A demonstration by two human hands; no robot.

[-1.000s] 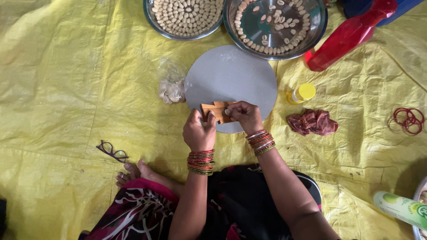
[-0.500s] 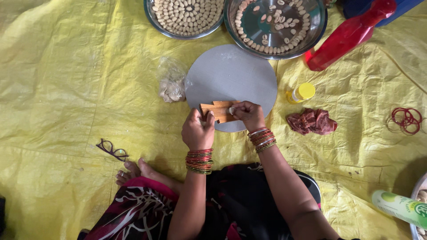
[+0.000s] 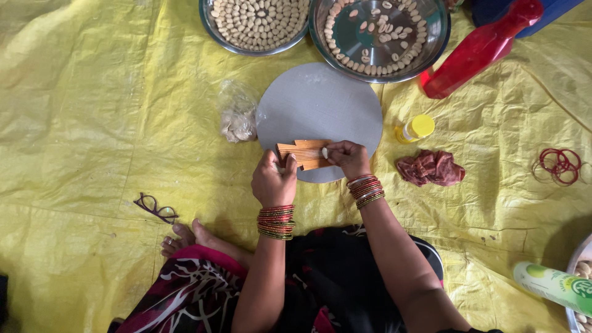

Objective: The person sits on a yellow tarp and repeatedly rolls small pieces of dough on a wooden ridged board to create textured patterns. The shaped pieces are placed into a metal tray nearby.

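Head view: L hand [image 3: 273, 182] clamps near end of ridged wooden board [image 3: 303, 154], which rests on front edge of grey round disc [image 3: 320, 105]. R hand [image 3: 348, 158] pinches small dough bit [image 3: 325, 152] w/ fingertips, pressed against board's ridges. Step in hand, by judgement: shaping a piece on the ridges. Next move likely calls for a steady board, light even thumb pressure, then transfer to far tray [image 3: 382, 37], half filled w/ shaped pieces; left tray [image 3: 256, 24] looks full. Dough bag [image 3: 237, 117] sits just L of disc; yellow sheet [image 3: 92, 111] under all.
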